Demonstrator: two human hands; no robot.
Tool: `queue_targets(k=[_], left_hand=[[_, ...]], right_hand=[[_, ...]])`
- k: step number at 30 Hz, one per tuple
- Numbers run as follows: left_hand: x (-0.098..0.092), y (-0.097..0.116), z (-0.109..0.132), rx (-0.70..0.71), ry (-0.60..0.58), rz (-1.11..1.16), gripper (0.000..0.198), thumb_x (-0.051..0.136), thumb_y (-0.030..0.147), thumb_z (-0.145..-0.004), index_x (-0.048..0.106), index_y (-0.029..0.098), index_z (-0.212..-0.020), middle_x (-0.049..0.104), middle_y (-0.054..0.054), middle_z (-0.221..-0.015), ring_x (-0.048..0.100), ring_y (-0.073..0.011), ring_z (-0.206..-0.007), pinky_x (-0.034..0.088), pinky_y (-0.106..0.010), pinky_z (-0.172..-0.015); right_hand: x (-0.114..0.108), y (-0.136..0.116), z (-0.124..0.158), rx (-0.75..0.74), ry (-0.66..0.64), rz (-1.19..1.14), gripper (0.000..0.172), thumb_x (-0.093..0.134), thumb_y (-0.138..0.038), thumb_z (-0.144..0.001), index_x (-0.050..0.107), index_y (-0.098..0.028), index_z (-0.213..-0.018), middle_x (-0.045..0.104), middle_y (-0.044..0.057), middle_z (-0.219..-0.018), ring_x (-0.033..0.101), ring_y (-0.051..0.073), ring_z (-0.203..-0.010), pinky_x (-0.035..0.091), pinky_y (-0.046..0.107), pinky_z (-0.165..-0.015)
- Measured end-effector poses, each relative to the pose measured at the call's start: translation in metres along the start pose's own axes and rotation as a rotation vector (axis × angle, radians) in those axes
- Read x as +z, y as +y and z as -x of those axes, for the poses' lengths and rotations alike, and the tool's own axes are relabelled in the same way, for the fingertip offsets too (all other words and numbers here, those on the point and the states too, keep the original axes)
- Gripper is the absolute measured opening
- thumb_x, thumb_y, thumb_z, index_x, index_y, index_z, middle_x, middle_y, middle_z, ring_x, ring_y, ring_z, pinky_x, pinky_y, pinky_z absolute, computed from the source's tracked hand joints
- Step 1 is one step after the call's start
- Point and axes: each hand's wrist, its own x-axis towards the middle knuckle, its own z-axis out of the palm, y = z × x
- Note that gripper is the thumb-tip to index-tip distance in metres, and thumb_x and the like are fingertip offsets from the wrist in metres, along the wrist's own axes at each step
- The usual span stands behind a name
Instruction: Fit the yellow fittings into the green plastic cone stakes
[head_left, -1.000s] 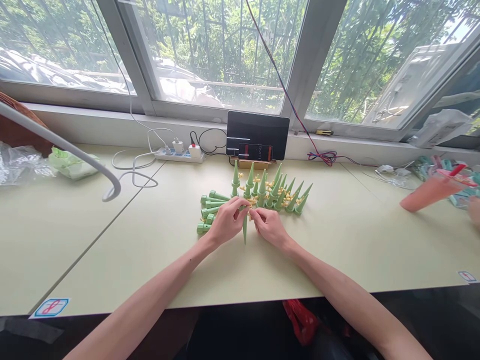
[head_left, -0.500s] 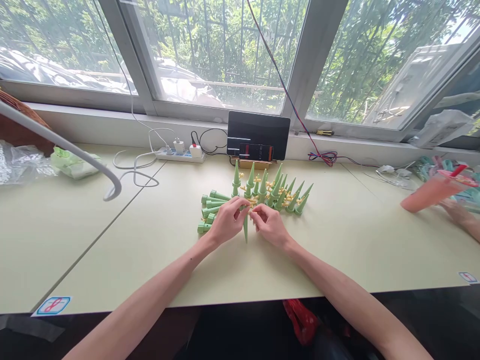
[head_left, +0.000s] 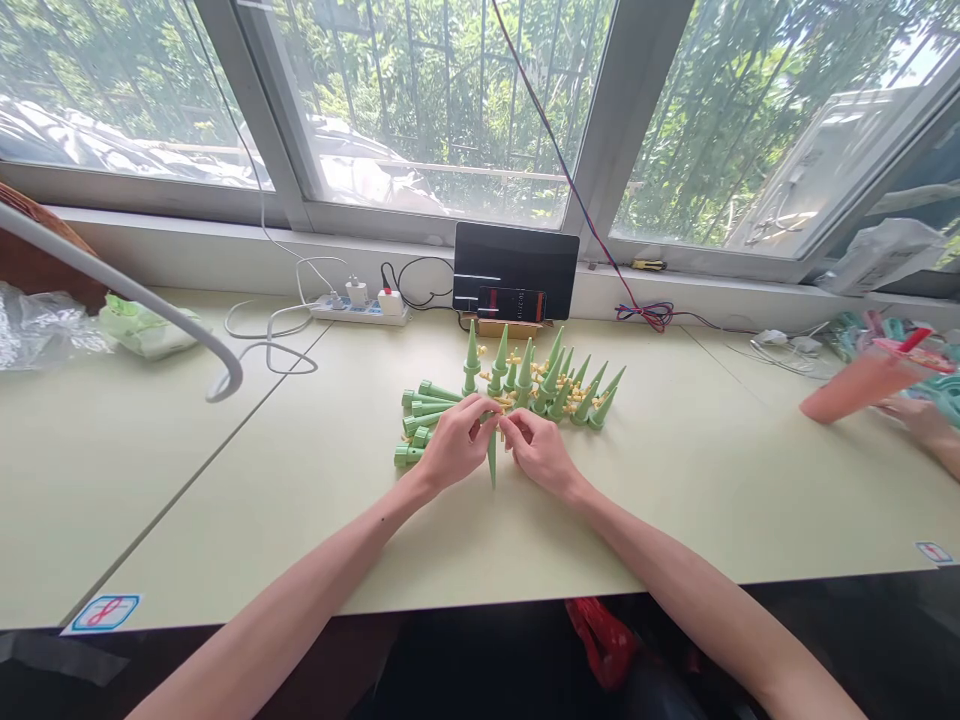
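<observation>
My left hand (head_left: pixel 459 440) is closed round a green plastic plant watering spike (head_left: pixel 493 466), whose pointed end hangs down below the fingers. My right hand (head_left: pixel 541 452) is pinched close against it, fingertips on a small yellow valve (head_left: pixel 503 434) that shows only partly between the hands. Behind them stand several upright green spikes (head_left: pixel 550 384) with yellow valves on their sides. Left of my left hand lie several green tube pieces (head_left: pixel 420 422) with ribbed caps. The joint between spike and valve is hidden by my fingers.
A black tablet (head_left: pixel 517 262) with a phone (head_left: pixel 513 303) before it leans at the window ledge. A power strip (head_left: pixel 367 312) with cables lies left of it. At right, another person's hand (head_left: pixel 924 428) is near a pink drink cup (head_left: pixel 862 382).
My right hand has moved slightly left and up, so its fingertips now meet those of my left hand at the yellow valve. The spike stays in my left hand.
</observation>
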Motion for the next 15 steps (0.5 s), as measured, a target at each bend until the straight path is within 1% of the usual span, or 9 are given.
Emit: queue_targets(k=[3,7,11,15], left_hand=[[-0.0005,-0.0002,-0.0003,-0.024,0.008,0.009,0.009,0.050,0.019,-0.092,0.059,0.020,-0.091,0.059,-0.001,-0.084,0.043,-0.0090,-0.053,0.041,-0.024,-0.054],[-0.0006,-0.0007,-0.0003,-0.029,0.007,0.001,0.008,0.051,0.018,-0.092,0.058,0.020,-0.091,0.059,-0.001,-0.084,0.043,-0.0089,-0.053,0.040,-0.024,-0.054],[-0.0005,-0.0011,-0.0002,-0.018,-0.002,-0.004,0.008,0.051,0.018,-0.092,0.058,0.020,-0.090,0.058,-0.001,-0.083,0.042,-0.0086,-0.053,0.039,-0.024,-0.053],[-0.0009,-0.0007,-0.0006,-0.005,-0.002,-0.012,0.007,0.052,0.017,-0.092,0.058,0.020,-0.091,0.059,-0.001,-0.084,0.041,-0.0082,-0.052,0.039,-0.024,-0.054]], right_hand=[[-0.0002,-0.0028,0.0009,-0.023,0.000,-0.017,0.029,0.051,-0.048,-0.091,0.058,-0.020,-0.089,0.059,0.000,-0.070,0.051,0.012,-0.049,0.042,0.025,-0.047],[0.0000,-0.0016,0.0007,-0.025,-0.010,-0.017,0.026,0.052,-0.045,-0.090,0.057,-0.020,-0.089,0.060,0.001,-0.072,0.054,0.013,-0.051,0.044,0.026,-0.049],[0.0003,0.0012,0.0001,-0.021,-0.001,-0.006,0.025,0.051,-0.043,-0.091,0.058,-0.020,-0.084,0.058,0.000,-0.066,0.054,0.014,-0.051,0.044,0.026,-0.050],[-0.0002,0.0013,0.0000,-0.001,-0.012,0.009,0.029,0.050,-0.045,-0.092,0.056,-0.020,-0.078,0.054,-0.002,-0.058,0.051,0.014,-0.049,0.042,0.026,-0.050]])
